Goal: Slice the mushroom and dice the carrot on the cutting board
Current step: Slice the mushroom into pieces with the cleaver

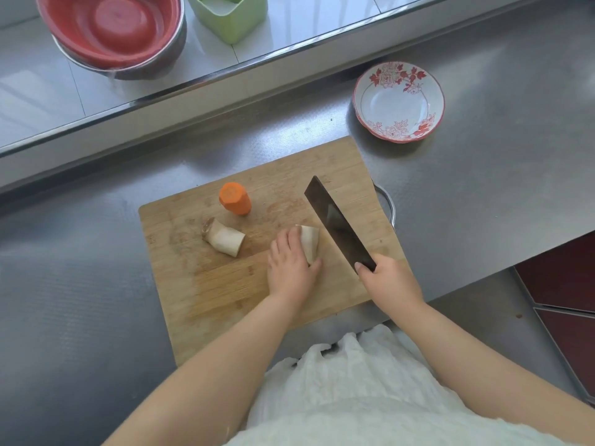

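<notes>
— How does the mushroom look?
— Cut in two pale chunks. The left hand grips one mushroom piece mid-frame; the other piece lies left of it, the carrot stub just above.
— The knife?
— The right hand clamps the cleaver, blade just right of the held piece.
— Room?
— Bare cutting board lower left; a floral bowl sits upper right, off the board.

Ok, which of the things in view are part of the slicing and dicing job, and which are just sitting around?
In the job: cutting board, mushroom piece under the left hand, second mushroom piece, carrot chunk, cleaver in the right hand.

Lying about: flowered bowl, red basin, green container.
</notes>
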The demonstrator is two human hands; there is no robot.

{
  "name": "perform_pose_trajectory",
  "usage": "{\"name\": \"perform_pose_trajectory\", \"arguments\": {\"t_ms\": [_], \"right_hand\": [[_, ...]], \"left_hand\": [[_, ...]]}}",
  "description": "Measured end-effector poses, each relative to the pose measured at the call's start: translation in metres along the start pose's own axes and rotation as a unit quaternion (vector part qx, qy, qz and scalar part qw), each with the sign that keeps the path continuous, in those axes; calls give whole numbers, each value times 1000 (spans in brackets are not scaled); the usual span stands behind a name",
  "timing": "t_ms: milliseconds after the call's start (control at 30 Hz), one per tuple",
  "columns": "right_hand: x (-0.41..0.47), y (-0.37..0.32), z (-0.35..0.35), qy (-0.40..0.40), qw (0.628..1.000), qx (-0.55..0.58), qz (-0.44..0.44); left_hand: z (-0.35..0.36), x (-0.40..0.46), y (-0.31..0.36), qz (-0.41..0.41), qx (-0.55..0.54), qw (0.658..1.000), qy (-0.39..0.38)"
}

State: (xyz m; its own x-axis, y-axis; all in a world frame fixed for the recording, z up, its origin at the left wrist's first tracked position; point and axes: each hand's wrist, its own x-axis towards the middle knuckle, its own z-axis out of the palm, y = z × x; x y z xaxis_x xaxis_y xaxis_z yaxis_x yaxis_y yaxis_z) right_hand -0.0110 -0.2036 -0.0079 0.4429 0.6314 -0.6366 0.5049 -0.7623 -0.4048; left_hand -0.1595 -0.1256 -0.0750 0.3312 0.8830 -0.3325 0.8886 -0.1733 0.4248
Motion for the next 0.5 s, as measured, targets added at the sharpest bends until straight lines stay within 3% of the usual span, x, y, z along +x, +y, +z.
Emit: {"name": "perform_pose_trajectory", "arguments": {"t_ms": [233, 367, 500], "right_hand": [[0, 0, -5, -9, 996, -81, -45], [-5, -8, 3, -3, 987, -140, -85], [-12, -14, 12, 8, 976, -191, -109]], "left_hand": [[2, -16, -30, 133, 58, 989, 22], [2, -10, -38, 232, 80, 962, 117], [1, 6, -34, 240, 75, 961, 119]]}}
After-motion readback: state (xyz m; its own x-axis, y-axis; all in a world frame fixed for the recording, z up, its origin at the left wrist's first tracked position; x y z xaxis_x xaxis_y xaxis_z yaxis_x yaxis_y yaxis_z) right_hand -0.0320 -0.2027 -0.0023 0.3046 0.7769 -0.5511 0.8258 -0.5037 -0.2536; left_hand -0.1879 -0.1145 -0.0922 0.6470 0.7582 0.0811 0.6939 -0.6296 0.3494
